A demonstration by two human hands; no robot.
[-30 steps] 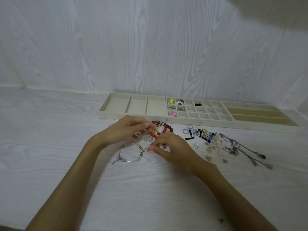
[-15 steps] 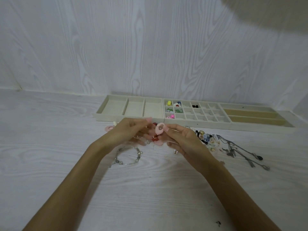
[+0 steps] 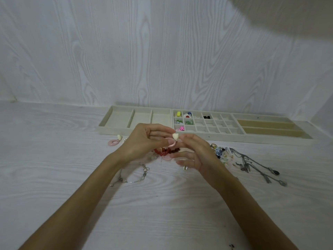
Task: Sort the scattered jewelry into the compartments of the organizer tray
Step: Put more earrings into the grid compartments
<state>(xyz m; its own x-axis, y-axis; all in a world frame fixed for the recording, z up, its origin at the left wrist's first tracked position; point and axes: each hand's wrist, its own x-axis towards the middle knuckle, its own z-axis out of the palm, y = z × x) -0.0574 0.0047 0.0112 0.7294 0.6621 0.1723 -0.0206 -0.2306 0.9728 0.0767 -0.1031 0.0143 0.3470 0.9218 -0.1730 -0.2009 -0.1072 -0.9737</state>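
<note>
Left hand (image 3: 142,139) and right hand (image 3: 194,152) both pinching pink hoop earring with cream heart (image 3: 174,138), above red bead bracelet (image 3: 166,151), organizer tray (image 3: 223,137) behind, matching earring (image 3: 115,141) on table.

Setting: domestic or hobby sorting surface, not a lab or workshop; exact room cannot be told. Evidence: whitish wood-grain tabletop (image 3: 72,177) meets a wall (image 3: 126,51) of matching wood-grain panelling. Beyond the fingertips a cream flocked organizer tray (image 3: 270,138) sits against the wall. Loose jewelry pile (image 3: 223,154) lies right of the fingers, a silver bracelet (image 3: 142,175) below them. No tools or machinery visible.
</note>
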